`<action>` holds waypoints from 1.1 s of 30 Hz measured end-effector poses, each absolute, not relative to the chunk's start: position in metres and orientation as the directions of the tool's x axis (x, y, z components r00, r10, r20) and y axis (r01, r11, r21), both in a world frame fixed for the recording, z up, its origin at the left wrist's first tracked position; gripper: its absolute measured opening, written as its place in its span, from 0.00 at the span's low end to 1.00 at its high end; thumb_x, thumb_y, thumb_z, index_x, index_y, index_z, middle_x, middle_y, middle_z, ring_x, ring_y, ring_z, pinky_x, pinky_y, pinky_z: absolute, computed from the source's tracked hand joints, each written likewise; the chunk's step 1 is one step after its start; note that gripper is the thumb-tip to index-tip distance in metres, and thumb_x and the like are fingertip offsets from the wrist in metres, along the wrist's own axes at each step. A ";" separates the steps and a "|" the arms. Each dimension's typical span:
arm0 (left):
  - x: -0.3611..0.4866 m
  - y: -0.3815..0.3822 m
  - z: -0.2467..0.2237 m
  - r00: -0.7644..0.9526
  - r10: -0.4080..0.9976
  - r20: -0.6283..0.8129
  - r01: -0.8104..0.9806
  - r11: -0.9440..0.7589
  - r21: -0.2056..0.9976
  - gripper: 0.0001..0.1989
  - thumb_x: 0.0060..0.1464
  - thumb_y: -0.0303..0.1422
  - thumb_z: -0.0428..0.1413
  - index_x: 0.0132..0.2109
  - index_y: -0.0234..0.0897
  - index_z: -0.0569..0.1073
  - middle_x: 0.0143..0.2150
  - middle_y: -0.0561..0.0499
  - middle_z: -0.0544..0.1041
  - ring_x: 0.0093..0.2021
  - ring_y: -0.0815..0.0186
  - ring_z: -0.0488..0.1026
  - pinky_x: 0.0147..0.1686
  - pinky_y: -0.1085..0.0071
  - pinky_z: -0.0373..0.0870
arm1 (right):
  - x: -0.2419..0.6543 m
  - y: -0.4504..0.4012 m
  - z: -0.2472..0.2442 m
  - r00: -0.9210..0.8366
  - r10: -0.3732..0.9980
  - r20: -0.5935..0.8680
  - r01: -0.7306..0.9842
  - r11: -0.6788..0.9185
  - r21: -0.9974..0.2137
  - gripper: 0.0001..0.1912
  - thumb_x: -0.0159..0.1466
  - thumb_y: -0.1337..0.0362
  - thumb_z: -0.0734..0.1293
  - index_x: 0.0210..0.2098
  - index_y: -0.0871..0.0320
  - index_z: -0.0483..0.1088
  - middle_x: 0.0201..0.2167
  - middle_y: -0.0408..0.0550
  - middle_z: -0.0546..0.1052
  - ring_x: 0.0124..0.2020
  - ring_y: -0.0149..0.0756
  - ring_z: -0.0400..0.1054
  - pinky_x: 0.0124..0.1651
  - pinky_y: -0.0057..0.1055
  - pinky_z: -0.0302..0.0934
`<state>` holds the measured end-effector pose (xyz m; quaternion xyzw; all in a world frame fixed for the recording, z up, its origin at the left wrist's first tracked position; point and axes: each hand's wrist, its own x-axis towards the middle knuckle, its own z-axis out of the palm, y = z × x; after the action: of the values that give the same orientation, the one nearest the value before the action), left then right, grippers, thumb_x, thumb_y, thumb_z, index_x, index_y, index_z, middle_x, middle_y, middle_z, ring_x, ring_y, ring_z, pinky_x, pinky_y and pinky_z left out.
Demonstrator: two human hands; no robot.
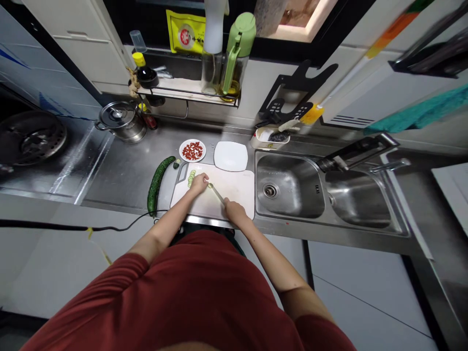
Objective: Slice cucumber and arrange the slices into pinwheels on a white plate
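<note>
A white cutting board [237,187] lies on the steel counter. My right hand [234,211] is closed round the handle of a knife [218,194], whose blade points up and left over the board. Near the blade's tip, my left hand [200,183] has its fingers pressed together beside a small pale-green piece [210,185]; whether it grips anything is hidden. Several cucumber slices [191,178] lie in a row left of my left hand. A long green cucumber [156,185] rests left of the board, with a small dark-green end piece [176,165] near its top.
Behind the board stand a plate of red pieces [192,150] and a white plate [230,156]. A double sink [290,185] is on the right, a lidded pot [122,121] at the left. A bottle rack [190,95] hangs above; a black cable [109,228] crosses the left front.
</note>
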<state>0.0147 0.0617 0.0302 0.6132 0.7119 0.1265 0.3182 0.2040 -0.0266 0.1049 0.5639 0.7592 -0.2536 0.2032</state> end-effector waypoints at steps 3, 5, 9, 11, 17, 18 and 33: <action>0.015 0.063 0.028 -0.041 0.956 -0.292 0.794 0.209 0.571 0.10 0.48 0.25 0.54 0.40 0.38 0.73 0.32 0.53 0.75 0.35 0.68 0.70 0.38 0.74 0.64 | 0.204 -0.025 0.106 -0.276 0.749 -0.602 0.961 0.231 -0.154 0.17 0.64 0.73 0.52 0.51 0.61 0.58 0.40 0.58 0.74 0.43 0.44 0.71 0.40 0.34 0.61; 0.014 0.063 0.027 -0.039 0.957 -0.288 0.792 0.206 0.575 0.10 0.48 0.25 0.54 0.40 0.38 0.73 0.32 0.53 0.75 0.35 0.67 0.70 0.38 0.74 0.63 | 0.204 -0.025 0.107 -0.276 0.748 -0.604 0.961 0.229 -0.155 0.17 0.64 0.73 0.52 0.51 0.61 0.58 0.40 0.58 0.74 0.43 0.44 0.71 0.40 0.34 0.61; 0.014 0.063 0.028 -0.041 0.955 -0.292 0.785 0.212 0.582 0.11 0.48 0.26 0.55 0.40 0.38 0.73 0.32 0.53 0.75 0.35 0.67 0.70 0.38 0.74 0.64 | 0.206 -0.026 0.108 -0.276 0.744 -0.609 0.961 0.235 -0.148 0.16 0.64 0.73 0.52 0.50 0.61 0.58 0.40 0.58 0.74 0.42 0.45 0.71 0.39 0.34 0.61; 0.014 0.062 0.028 -0.043 0.954 -0.298 0.785 0.217 0.580 0.11 0.48 0.26 0.55 0.40 0.39 0.73 0.33 0.53 0.75 0.35 0.67 0.70 0.38 0.74 0.64 | 0.206 -0.027 0.108 -0.275 0.746 -0.607 0.961 0.239 -0.142 0.15 0.64 0.73 0.52 0.50 0.61 0.59 0.39 0.58 0.75 0.42 0.45 0.71 0.39 0.34 0.61; 0.014 0.062 0.027 -0.043 0.958 -0.282 0.786 0.207 0.582 0.10 0.48 0.26 0.55 0.40 0.39 0.73 0.32 0.53 0.75 0.35 0.67 0.70 0.38 0.74 0.63 | 0.202 -0.026 0.108 -0.278 0.752 -0.598 0.960 0.238 -0.146 0.16 0.64 0.73 0.52 0.50 0.61 0.58 0.39 0.58 0.75 0.42 0.44 0.71 0.39 0.34 0.61; 0.014 0.062 0.027 -0.043 0.958 -0.285 0.786 0.208 0.582 0.10 0.48 0.26 0.55 0.40 0.38 0.73 0.32 0.53 0.75 0.35 0.67 0.70 0.38 0.74 0.63 | 0.202 -0.026 0.109 -0.276 0.748 -0.604 0.961 0.236 -0.146 0.16 0.64 0.73 0.52 0.50 0.61 0.58 0.40 0.58 0.75 0.42 0.44 0.71 0.39 0.34 0.61; 0.014 0.062 0.029 -0.043 0.956 -0.289 0.781 0.212 0.587 0.11 0.48 0.25 0.54 0.40 0.38 0.73 0.32 0.53 0.74 0.34 0.68 0.70 0.38 0.74 0.63 | 0.205 -0.025 0.109 -0.277 0.738 -0.615 0.960 0.240 -0.143 0.16 0.63 0.73 0.53 0.50 0.61 0.58 0.40 0.58 0.74 0.41 0.45 0.71 0.38 0.34 0.61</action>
<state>0.0138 0.0616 0.0291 0.6126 0.7091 0.1361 0.3215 0.2054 -0.0247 0.1091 0.5608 0.7570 -0.2555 0.2171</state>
